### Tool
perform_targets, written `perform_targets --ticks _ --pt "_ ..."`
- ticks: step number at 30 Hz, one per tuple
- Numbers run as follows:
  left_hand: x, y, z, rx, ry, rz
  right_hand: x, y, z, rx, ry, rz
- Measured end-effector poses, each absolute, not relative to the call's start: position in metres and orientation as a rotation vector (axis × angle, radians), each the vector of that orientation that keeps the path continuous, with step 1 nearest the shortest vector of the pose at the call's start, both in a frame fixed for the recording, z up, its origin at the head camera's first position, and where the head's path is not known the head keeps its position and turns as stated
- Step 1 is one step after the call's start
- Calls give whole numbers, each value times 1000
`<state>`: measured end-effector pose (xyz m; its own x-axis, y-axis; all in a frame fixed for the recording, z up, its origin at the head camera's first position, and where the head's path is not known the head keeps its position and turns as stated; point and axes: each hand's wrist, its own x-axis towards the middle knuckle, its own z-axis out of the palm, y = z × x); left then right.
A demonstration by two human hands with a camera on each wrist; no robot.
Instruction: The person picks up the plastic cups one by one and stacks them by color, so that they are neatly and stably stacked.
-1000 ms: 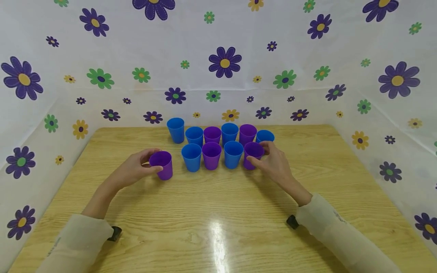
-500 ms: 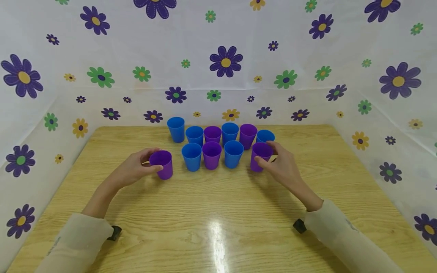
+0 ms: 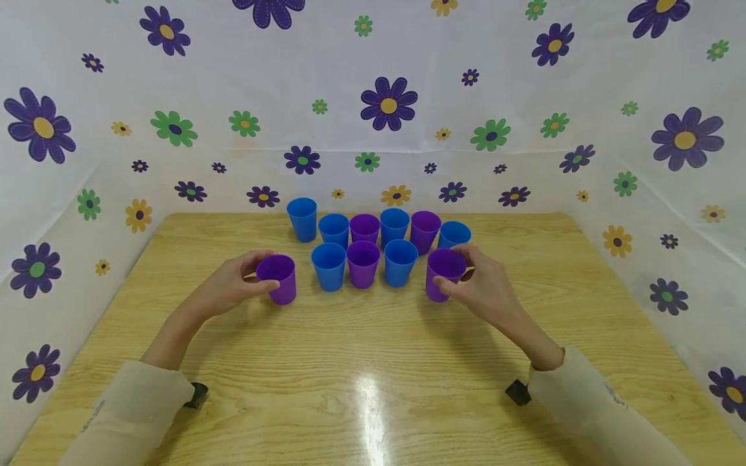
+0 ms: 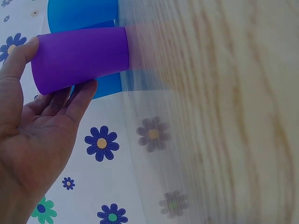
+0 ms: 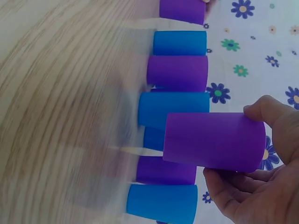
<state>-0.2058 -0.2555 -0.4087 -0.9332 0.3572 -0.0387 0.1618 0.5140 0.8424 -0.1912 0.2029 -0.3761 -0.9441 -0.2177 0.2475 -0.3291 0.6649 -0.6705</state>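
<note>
Over the near part of a wood-grained desk we see a pale left sleeve between 9 and 10 o'clock and a pale right sleeve between 2 and 3, with 12 straight ahead of the wearer; a small dark object shows at the left cuff and a matching dark piece at the right.

At 11 o'clock the left grip is parted to a cup's width around a left-held purple cup, thumb on the near side, fingers beyond; our left-wrist view shows it upright, base on the desk. Toward 1 o'clock the right grip, similarly part-closed, has hold of a right-held purple cup, upright and, as we read the right-wrist view, just clear of the wood.

Between them, around 12, stand a front blue cup, a front purple cup and a second front blue cup.

Just behind, we count six back cups: blue, blue, purple, blue, purple, blue, from the 11 o'clock side toward 1, the last partly hidden by the right fingers.

Farthest off, from 10 through 2 o'clock, we see a white sheet printed with purple, green and yellow flowers.
</note>
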Motion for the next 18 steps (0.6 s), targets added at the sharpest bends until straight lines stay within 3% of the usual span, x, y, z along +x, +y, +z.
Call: perform_targets --ticks 18 --pt "-207 -257 -409 436 2534 1398 -180 168 -369 655 -2715 1197"
